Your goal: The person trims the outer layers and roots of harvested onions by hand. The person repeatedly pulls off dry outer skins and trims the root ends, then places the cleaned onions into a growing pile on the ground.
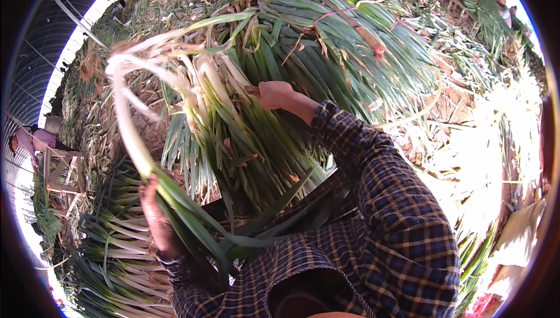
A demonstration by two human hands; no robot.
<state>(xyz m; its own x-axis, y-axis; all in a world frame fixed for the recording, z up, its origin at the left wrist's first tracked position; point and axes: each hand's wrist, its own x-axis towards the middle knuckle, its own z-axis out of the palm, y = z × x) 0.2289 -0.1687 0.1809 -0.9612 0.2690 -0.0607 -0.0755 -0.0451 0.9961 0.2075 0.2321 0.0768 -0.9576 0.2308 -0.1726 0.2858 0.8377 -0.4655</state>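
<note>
My left hand (156, 219) is closed around the green lower leaves of a large scallion or leek (131, 136). Its white stalk rises and bends towards the upper left, where it is blurred. In my right hand (275, 95) is a short brown thing, perhaps a tool's handle; its far end cannot be made out. That fist is over a heap of long green onions (258, 156) in front of me, whose white stalks (210, 73) point up and left. Beyond lies a bundle with broad green leaves (345, 55), crossed by pink ties.
Trimmed onions (131, 265) lie in rows at lower left. Leaf scraps (175, 3) cover the ground. A wooden stool or frame (65, 173) stands at left near a person (41, 138); other people are at the far edges. A curved pale strip (431, 103) lies at right.
</note>
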